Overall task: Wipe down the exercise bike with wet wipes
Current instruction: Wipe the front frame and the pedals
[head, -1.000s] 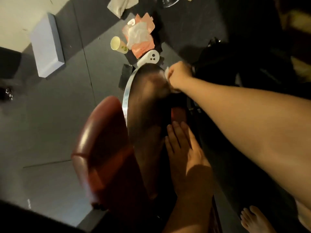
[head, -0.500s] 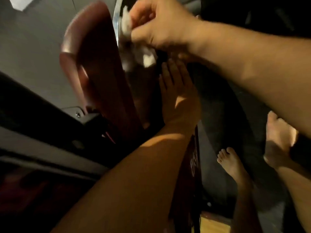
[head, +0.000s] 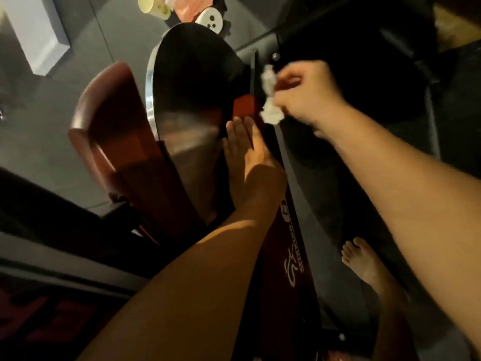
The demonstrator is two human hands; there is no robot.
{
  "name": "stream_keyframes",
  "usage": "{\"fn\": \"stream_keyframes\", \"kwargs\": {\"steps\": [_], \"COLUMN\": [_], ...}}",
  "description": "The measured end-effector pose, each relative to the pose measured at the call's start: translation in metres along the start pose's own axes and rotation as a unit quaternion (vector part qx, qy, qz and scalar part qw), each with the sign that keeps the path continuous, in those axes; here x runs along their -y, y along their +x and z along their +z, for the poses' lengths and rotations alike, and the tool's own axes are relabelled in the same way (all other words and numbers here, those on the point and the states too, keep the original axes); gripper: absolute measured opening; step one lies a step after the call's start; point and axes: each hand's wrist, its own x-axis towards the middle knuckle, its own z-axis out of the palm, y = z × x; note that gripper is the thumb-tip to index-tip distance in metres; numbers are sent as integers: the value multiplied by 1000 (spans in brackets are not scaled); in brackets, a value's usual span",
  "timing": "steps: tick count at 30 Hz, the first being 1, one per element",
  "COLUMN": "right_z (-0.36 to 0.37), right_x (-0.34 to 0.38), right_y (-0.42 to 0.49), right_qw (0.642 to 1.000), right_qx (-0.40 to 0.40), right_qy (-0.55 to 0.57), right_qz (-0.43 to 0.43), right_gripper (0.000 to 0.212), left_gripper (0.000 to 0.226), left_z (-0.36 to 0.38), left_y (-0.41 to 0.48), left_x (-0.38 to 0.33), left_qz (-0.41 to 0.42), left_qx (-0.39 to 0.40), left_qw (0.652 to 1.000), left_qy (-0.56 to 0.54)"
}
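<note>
— Wiping which part at this moment?
— The spot just right of the flywheel (head: 187,87). The right grip (head: 307,97) pinches a crumpled wet wipe (head: 272,114), fingers curled round it. It holds the wad at the thin black bar (head: 253,71) and the small red block (head: 244,105). Whether the wipe presses on them or only hangs beside them, I cannot tell.
— And the other hand?
— The left grip (head: 250,162) lies flat, fingers straight and together, holding nothing. It rests where the wheel's dark face meets the red frame (head: 289,256) of the exercise bike (head: 296,295). I judge it is there to keep the wheel from turning and to brace the person leaning over.
— Why bunch the wipe up?
— Probably so that a wad gets into the narrow gap between wheel and frame, which a flat sheet would skip.
— What differs from half a second ago?
— Then the wiping hand is over the chrome rim, next to the red guard (head: 104,121); now it is on the disc's right side. A second ago it is at the wheel's far edge, near the white plastic piece (head: 210,19) on the floor. The left grip keeps its place throughout. The paper cup (head: 153,6) and pink packet (head: 187,6) are back in view at the top.
</note>
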Motion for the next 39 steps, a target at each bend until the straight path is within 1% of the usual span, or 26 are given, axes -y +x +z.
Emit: {"fn": "stream_keyframes", "kwargs": {"steps": [1,2,3,4,5,6,8,9,10,11,12,13,15,16,17,19,22,24,26,27,29,31,33,35,37,39], "right_z": [-5,0,8,20,28,34,35,35,34,35,36,38,37,37,37,40,39,30,25,28,45,69,81,83,81,81], "right_x": [-21,-43,-55,-66,-69,-75,-83,-84,-85,-84,-81,-80,-82,-84,-87,-92,-105,-115,-119,-116,-101,-93,-93,-92,-88,-81], "right_y": [-3,-13,-35,-57,-75,-84,-78,-66,-54,-41,-32,-25,-18,-18,-18,-28,-44,-33,-8,8,43,80,114,140,146,133], "right_qw": [996,990,985,983,982,982,984,987,989,987,983,978,970,964,953,931,933,929,943,949,947,939,944,950,956,950], "right_qx": [-23,-5,47,82,90,80,67,61,51,43,48,52,60,57,48,49,102,90,4,-31,2,36,4,-23,-53,-64], "right_qy": [48,64,53,42,55,75,81,63,62,75,96,119,172,196,230,275,209,201,184,176,206,237,212,191,175,188], "right_qz": [72,124,158,161,160,151,142,133,126,134,152,161,163,172,189,234,276,296,276,261,247,247,252,245,231,239], "right_gripper": [17,22,21,18,13,11,15,16,14,10,11,17,25,24,21,18,9,4,8,9,10,18,14,17,15,16], "left_gripper": [76,76,75,74,73,71,60,49,37,27,19,14,20,18,13,26,35,33,34,40,59,67,64,58,52,41], "left_z": [-2,-2,-5,-9,-11,-13,-21,-26,-29,-30,-28,-26,-16,-13,-12,-7,-11,-10,-11,-10,-12,-10,-10,-5,-7,-8], "left_y": [0,-2,-7,-10,-11,-7,15,33,52,65,76,82,88,89,89,91,89,91,93,91,91,93,94,94,93,93], "left_x": [0,1,-2,-5,-5,-6,-6,-6,-6,-5,-1,2,7,9,10,9,2,2,2,0,-3,-2,-3,-5,-8,-10], "left_qz": [-2,2,1,-9,-21,-22,20,44,61,70,72,63,59,68,76,78,87,80,64,66,80,76,65,43,-12,-40], "left_qx": [0,3,20,38,52,49,0,-36,-59,-58,-47,-36,-17,-7,-5,-22,-17,-22,-39,-41,-37,-35,-33,-15,34,42], "left_qw": [1000,1000,999,998,997,998,996,994,993,994,996,995,975,974,982,987,986,985,983,982,982,980,974,961,943,926], "left_qy": [-5,-9,-31,-49,-50,-19,85,97,81,56,14,-68,-212,-215,-175,-136,-144,-153,-168,-172,-170,-178,-214,-273,-331,-374]}}
